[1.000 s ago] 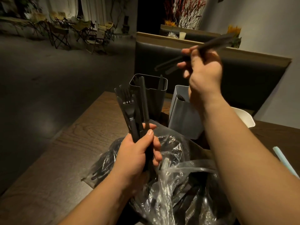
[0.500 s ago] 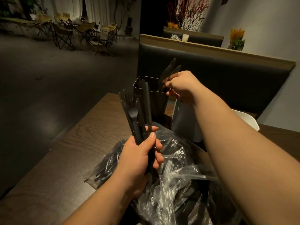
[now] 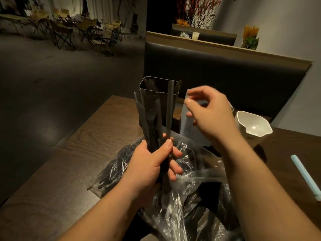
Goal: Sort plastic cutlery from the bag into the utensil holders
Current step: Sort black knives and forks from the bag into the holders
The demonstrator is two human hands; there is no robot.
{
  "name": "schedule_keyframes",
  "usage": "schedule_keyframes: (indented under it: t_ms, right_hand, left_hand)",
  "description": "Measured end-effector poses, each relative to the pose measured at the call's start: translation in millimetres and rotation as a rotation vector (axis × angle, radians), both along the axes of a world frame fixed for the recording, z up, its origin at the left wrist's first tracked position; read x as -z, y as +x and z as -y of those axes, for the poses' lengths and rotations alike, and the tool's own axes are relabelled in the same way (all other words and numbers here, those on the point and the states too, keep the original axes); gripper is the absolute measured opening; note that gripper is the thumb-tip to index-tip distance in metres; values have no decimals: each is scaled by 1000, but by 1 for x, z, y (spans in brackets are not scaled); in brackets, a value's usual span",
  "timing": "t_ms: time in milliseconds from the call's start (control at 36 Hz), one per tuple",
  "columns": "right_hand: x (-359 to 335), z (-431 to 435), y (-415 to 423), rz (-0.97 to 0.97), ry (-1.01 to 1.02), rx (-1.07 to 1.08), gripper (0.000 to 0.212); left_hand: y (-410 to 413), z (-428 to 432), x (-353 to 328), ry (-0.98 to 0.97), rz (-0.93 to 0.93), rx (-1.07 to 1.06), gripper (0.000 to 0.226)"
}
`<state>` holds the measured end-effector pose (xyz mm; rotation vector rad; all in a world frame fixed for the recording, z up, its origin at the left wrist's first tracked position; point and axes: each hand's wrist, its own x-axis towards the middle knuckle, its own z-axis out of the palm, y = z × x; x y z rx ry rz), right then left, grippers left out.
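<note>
**Cutlery held upright in left hand; right hand empty**

Black cutlery (image 3: 152,122) stands as an upright bundle, clenched at its lower end by the left hand (image 3: 152,164) above the bag (image 3: 205,174). The bag, clear plastic, lies on the near part of the surface (image 3: 86,153) with more black pieces inside. The right hand (image 3: 210,115) is motion-blurred, fingers loosely curled, grasping nothing, in front of the grey holder (image 3: 187,129). The dark holder (image 3: 163,86) stands just left of the grey one, behind the bundle, with several pieces in it. The white holder (image 3: 246,120) sits to the right. A blue straw (image 3: 305,176) lies at the right edge.
</note>
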<state>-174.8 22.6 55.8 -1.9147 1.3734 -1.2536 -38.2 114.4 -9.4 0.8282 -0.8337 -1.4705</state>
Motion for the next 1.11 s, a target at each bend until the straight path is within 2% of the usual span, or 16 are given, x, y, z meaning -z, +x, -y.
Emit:
schedule_keyframes:
  t_ms: [56, 111, 167, 250, 389, 528, 639, 917, 1111]
  right_hand:
    - [14, -19, -5, 17, 118, -74, 7]
    - [22, -32, -8, 95, 336, -222, 25]
    - [20, -38, -13, 266, 487, -327, 40]
    - [13, -39, -20, 362, 468, -362, 44]
    - [14, -47, -17, 220, 536, -392, 14]
    - [17, -40, -18, 140, 449, -322, 20]
    - [15, -33, -26, 109, 419, -258, 20]
    - [21, -32, -24, 216, 493, -268, 17]
    - [20, -32, -25, 176, 506, -248, 21]
  left_hand:
    - [-3, -2, -1, 1, -7, 44, 28]
    - [-6, -4, -2, -7, 7, 84, 34]
    - [-6, -7, -3, -8, 25, 117, 33]
    - [-4, -7, -3, 5, 52, 146, 31]
    - [-6, -9, -3, 24, 84, 160, 33]
    - [-7, -6, 0, 18, 67, 171, 41]
    - [-7, -7, 2, -11, 50, 172, 32]
    - [-7, -4, 5, 17, 50, 110, 31]
    - [-6, -3, 6, 34, 24, 36, 30]
